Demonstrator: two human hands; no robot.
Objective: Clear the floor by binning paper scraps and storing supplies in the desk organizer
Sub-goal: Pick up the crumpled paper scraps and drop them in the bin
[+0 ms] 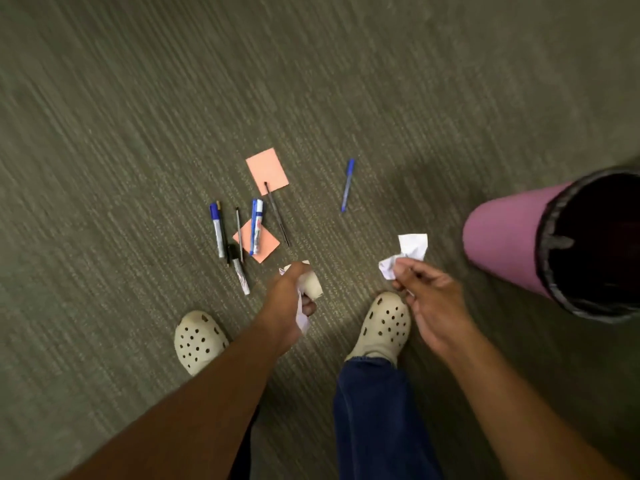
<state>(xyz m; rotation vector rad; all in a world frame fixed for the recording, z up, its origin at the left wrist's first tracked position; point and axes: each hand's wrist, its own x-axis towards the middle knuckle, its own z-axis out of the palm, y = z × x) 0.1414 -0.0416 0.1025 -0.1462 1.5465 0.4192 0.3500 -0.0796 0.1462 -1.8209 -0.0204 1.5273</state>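
My left hand [287,299] is closed around crumpled white paper scraps [310,284] low over the carpet. My right hand [433,299] pinches another crumpled white paper scrap [410,249] between thumb and fingers, left of the pink bin [505,240] with its black liner. On the floor ahead lie two salmon sticky notes [266,166] [268,244], several markers such as the blue-capped one [257,225] and another [217,230], thin pencils [277,213], and a blue pen [347,185] lying apart to the right.
Grey-green striped carpet [138,116] covers the whole view. My two cream clogs [199,341] [386,323] stand just behind the supplies. The bin leans into view at the right edge, its mouth open toward me.
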